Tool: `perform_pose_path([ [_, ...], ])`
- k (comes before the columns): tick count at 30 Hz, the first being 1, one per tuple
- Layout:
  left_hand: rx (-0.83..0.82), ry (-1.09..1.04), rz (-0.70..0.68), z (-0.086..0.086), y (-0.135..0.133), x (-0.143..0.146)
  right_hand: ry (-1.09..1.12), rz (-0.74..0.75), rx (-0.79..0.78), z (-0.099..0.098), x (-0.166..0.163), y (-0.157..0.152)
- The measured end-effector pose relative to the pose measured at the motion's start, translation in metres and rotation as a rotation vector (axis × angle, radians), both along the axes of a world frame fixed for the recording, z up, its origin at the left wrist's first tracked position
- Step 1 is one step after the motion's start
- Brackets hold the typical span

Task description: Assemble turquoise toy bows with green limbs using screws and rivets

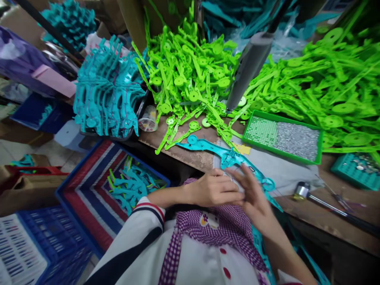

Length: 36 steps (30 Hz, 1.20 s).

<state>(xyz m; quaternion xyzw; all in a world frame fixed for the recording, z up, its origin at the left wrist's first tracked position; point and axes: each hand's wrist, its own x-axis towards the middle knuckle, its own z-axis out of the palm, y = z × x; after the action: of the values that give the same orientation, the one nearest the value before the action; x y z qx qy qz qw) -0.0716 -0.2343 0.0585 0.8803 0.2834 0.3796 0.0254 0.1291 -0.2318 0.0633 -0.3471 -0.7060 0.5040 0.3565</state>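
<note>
My left hand [216, 189] is held just in front of the bench edge, fingers curled inward; what they hold, if anything, is hidden. Against it, my right hand [254, 194] has its fingers stretched out, somewhat blurred. A small whitish patch shows between the two hands, too unclear to name. Right beyond them lies a long turquoise plastic part [204, 145] with a round disc at its left end and a ring at its right end. Its middle is partly covered by my fingers. Several lime-green plastic arms with round discs [194, 126] lie just past it.
A green tray [319, 148] of small silvery pieces sits behind the turquoise part. A hammer-like tool [303, 190] lies at right. A grey power screwdriver [249, 67] hangs over heaped green parts [192, 65]. Turquoise parts stand stacked [108, 91] at left; a striped lined crate [89, 198] is below.
</note>
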Motion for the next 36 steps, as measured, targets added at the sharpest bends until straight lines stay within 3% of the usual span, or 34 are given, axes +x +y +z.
perform_pose_path([
  [2, 0.015, -0.064, 0.057, 0.0, 0.002, 0.004, 0.042, 0.095, -0.145, -0.007, -0.001, -0.002],
  [5, -0.163, -0.213, 0.148, -0.003, -0.002, -0.002, -0.011, 0.124, -0.339, -0.012, 0.005, -0.005],
  [8, -0.588, -0.446, 0.167, -0.01, -0.006, -0.007, -0.146, 0.047, -0.269, -0.007, 0.019, -0.008],
  [11, -1.162, -0.71, 0.03, -0.023, -0.002, -0.005, -0.19, 0.054, -0.157, -0.004, 0.03, -0.003],
  [14, -1.453, -0.968, 0.025, -0.046, 0.009, 0.0, -0.279, -0.179, -0.06, -0.022, 0.035, 0.013],
  [16, -1.454, -1.116, 0.159, -0.063, 0.016, 0.002, -0.326, -0.424, 0.04, -0.045, 0.034, 0.026],
  [18, -1.42, -1.239, 0.32, -0.076, 0.02, 0.002, -0.355, -0.55, 0.151, -0.068, 0.029, 0.036],
  [21, -1.472, -1.387, 0.415, -0.08, 0.022, 0.004, -0.407, -0.576, 0.252, -0.093, 0.021, 0.042],
  [25, -1.588, -1.534, 0.346, -0.073, 0.03, 0.004, -0.381, -0.514, 0.277, -0.104, 0.024, 0.042],
  [31, -1.559, -1.316, 0.361, -0.08, 0.046, 0.01, -0.343, -0.413, 0.215, -0.093, 0.04, 0.036],
  [33, -1.472, -1.347, 0.365, -0.083, 0.047, 0.015, -0.388, -0.409, 0.164, -0.075, 0.048, 0.031],
  [36, -1.472, -1.439, 0.328, -0.084, 0.049, 0.022, -0.495, -0.441, 0.104, -0.029, 0.064, 0.03],
])
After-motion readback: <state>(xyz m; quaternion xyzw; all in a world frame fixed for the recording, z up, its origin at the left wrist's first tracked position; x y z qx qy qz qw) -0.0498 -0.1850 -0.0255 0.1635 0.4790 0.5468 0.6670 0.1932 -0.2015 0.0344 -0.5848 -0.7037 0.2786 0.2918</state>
